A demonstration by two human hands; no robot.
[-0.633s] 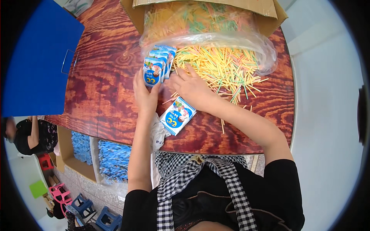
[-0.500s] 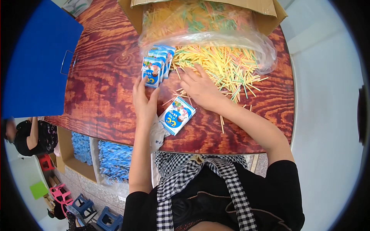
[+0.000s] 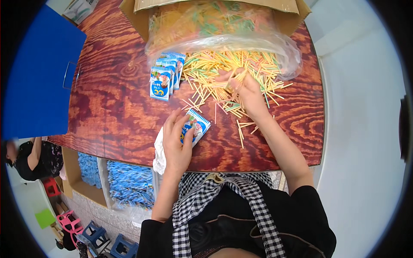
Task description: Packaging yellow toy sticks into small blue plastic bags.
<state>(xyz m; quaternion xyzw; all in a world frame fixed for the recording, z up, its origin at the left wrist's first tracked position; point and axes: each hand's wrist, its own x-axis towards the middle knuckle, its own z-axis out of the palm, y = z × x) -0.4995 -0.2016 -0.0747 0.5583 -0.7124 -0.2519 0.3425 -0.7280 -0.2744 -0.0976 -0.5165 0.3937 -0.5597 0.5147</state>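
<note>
My right hand (image 3: 247,90) is closed round a small bunch of thin yellow sticks (image 3: 235,79), above the near side of a loose pile of pastel sticks (image 3: 266,69). Near the table's front edge, my left hand (image 3: 176,139) lies over a blue-and-white printed packet (image 3: 199,125), its fingers stretched out and its thumb on the packet's face. The hand hides part of that packet. A crumpled white cloth or tissue (image 3: 159,152) sits beside the left hand. Farther off, several overlapping packets (image 3: 160,84) of the same kind lie left of the pile.
A cardboard box (image 3: 297,19) holds a clear plastic bag (image 3: 284,47) of sticks, spilling onto the wood-patterned table (image 3: 107,90). A blue panel (image 3: 43,73) stands left. Below the table are boxes of blue packets (image 3: 129,180). Another person (image 3: 36,157) and stools (image 3: 94,232) are at lower left.
My left hand has come back from the overlapping packets to the packet near the table edge. My right hand has moved right and taken up a bunch of sticks.
</note>
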